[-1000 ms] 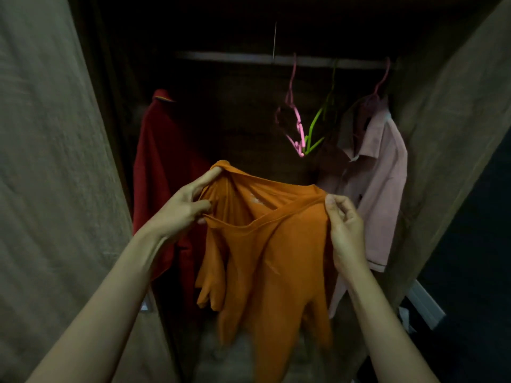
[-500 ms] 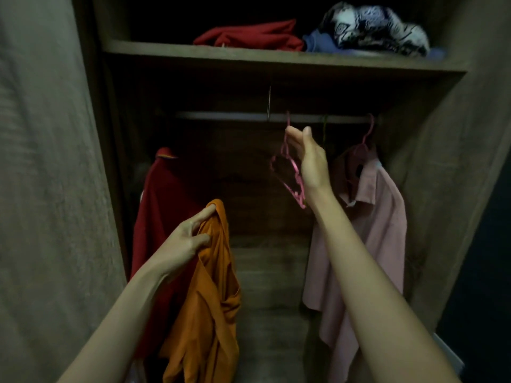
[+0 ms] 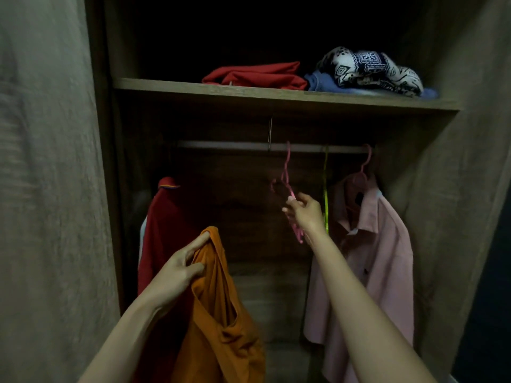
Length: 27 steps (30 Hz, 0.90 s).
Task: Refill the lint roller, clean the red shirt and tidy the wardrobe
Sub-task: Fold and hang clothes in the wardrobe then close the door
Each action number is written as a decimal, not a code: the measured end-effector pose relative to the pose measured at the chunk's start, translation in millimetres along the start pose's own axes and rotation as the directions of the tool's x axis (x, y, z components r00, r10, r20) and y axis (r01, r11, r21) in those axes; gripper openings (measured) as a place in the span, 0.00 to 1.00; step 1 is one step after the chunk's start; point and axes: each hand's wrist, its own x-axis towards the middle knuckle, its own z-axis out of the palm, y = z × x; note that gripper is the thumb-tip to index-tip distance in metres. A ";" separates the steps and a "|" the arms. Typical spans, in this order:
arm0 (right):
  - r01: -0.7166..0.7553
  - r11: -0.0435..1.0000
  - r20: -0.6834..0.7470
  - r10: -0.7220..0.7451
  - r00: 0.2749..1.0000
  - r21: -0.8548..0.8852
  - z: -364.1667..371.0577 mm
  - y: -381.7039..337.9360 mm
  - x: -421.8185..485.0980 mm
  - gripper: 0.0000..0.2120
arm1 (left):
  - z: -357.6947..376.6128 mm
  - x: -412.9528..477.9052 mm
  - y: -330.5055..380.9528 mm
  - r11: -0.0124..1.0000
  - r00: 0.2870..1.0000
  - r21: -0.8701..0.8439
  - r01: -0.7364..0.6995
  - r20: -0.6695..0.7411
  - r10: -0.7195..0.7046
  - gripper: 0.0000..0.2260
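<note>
I face an open wardrobe. My left hand [image 3: 182, 268] grips the top of an orange shirt [image 3: 221, 322], which hangs limp below it. My right hand [image 3: 304, 210] reaches up and pinches an empty pink hanger [image 3: 287, 186] that hangs from the rail [image 3: 226, 145]. A red shirt [image 3: 168, 219] hangs at the left of the rail, partly behind the orange one. A pink shirt [image 3: 381, 258] hangs on another pink hanger at the right. An empty green hanger [image 3: 325, 189] hangs just right of my right hand.
The shelf [image 3: 276, 96] above the rail carries a folded red garment [image 3: 257, 76], a blue one [image 3: 320, 82] and a patterned black-and-white bundle [image 3: 370, 69]. Wardrobe doors [image 3: 49, 189] stand open on both sides. The room is dim.
My right hand let go of the orange shirt, rose to the rail and now holds the empty pink hanger lower down. The shirt now hangs from my left hand alone. The view tilted upward.
</note>
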 end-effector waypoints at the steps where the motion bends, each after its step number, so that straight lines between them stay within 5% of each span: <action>1: -0.018 0.997 0.014 0.017 1.000 0.071 -0.3 4.2 -1.1 0.23 | -0.8 0.2 -1.1 1.000 1.000 -0.001 0.002 -0.005 -0.002 0.37; 7: -0.003 0.972 0.027 -0.004 1.000 0.234 2.6 11.3 -2.4 0.16 | 2.4 1.6 -4.3 1.000 1.000 -0.006 -0.004 -0.012 0.004 0.33; 17: 0.169 0.950 0.060 -0.191 0.980 0.264 0.4 -0.8 -31.7 0.16 | 4.3 3.3 2.2 0.999 0.999 0.012 -0.032 -0.009 0.033 0.32; 23: -0.020 0.851 0.202 -0.102 0.974 0.525 -23.7 34.5 -118.7 0.16 | 11.1 -6.3 2.1 0.998 1.000 0.070 0.004 -0.025 -0.003 0.32; 27: -0.157 0.840 0.279 0.007 0.960 0.519 -48.2 66.2 -173.2 0.18 | 26.6 -11.9 -6.6 0.988 0.998 0.147 0.051 -0.035 -0.047 0.31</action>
